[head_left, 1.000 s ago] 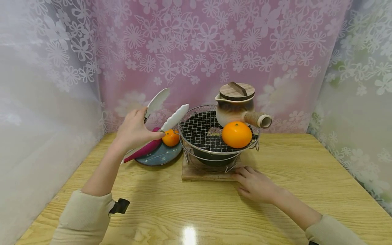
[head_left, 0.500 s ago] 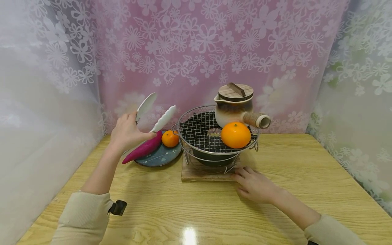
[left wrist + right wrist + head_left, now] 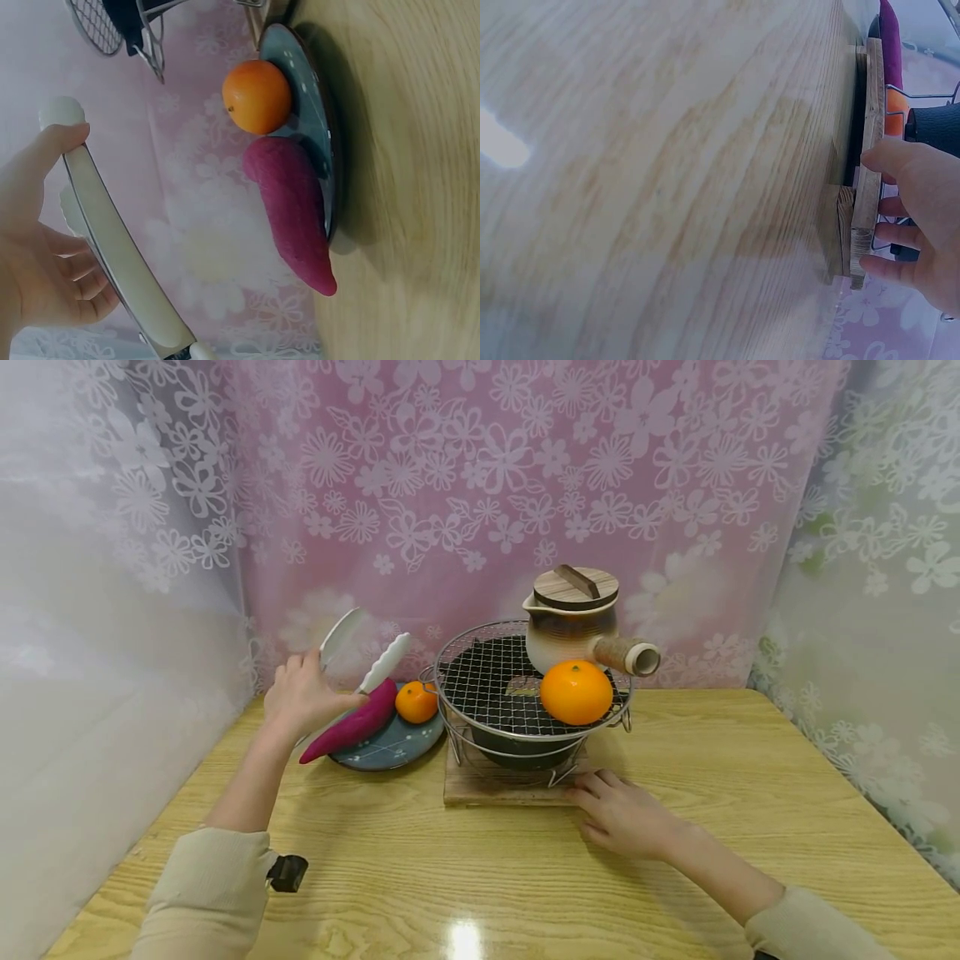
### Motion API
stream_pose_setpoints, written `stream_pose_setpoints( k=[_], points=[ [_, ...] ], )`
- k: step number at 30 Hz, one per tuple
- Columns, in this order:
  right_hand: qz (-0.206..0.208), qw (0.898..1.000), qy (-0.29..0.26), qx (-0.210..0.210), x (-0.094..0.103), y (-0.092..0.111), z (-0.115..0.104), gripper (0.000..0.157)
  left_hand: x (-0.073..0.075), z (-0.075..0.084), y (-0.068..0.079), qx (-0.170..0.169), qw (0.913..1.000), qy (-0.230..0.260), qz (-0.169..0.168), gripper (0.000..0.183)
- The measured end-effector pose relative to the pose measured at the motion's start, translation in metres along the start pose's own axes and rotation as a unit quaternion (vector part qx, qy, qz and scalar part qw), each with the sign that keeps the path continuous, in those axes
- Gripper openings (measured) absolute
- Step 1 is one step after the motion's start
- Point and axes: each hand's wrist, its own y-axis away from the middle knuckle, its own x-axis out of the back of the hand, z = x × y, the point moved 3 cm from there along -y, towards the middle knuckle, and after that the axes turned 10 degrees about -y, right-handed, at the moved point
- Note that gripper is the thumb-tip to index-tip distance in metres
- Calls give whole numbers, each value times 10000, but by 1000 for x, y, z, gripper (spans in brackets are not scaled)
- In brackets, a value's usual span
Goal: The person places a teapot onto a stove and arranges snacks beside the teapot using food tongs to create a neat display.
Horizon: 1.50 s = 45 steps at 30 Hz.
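Observation:
My left hand (image 3: pixel 300 697) grips a pair of tongs (image 3: pixel 386 662) with white scalloped tips, their arms spread and nothing between them. Below and to the right lies a purple sweet potato (image 3: pixel 363 722), on a blue plate (image 3: pixel 390 755) beside a small tangerine (image 3: pixel 416 702). In the left wrist view the tongs (image 3: pixel 120 232) are apart from the sweet potato (image 3: pixel 289 202). My right hand (image 3: pixel 626 818) holds the front right corner of a wooden board (image 3: pixel 495 795); in the right wrist view, thumb and fingers sit at the board's edges (image 3: pixel 868 180).
On the board stands a round charcoal grill with a wire mesh (image 3: pixel 487 693). A larger orange fruit (image 3: pixel 576 692) and a side-handled clay teapot (image 3: pixel 547 639) with a wooden lid rest on the mesh's right half. A flowered curtain (image 3: pixel 450 510) hangs behind the table.
My left hand has moved left and lower with the spread tongs, away from the grill, uncovering more of the sweet potato and tangerine. My right hand has stayed at the board.

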Motion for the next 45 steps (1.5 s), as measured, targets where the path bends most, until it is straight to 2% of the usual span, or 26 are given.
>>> stream_pose_setpoints(
  k=[5, 13, 18, 23, 28, 37, 45],
  points=[
    [-37, 10000, -34, -25, 1, 0, 0, 35, -8, -5, -1, 31, 10000, -87, 26, 91],
    [-42, 10000, -66, -41, 1, 0, 1, 36, -19, -9, -3, 178, 9989, -399, -144, 89],
    [-103, 9999, -39, -74, 1, -1, 1, 37, -23, -11, -5, 201, 9981, -577, -77, 87],
    [-95, 9999, -6, -55, 1, 0, 1, 38, -30, -14, -6, 131, 9959, -893, 1, 89],
    [-56, 10000, 33, -18, 0, 1, 0, 38, -42, -15, -7, 56, 9928, -1187, -123, 90],
    [24, 10000, 92, 18, 0, 1, 0, 39, -56, -12, -7, -38, 9901, -1345, -397, 86],
    [203, 9996, 163, 138, 1, 2, -1, 39, -66, -5, -9, -221, 9880, -1475, -404, 89]
  ],
)
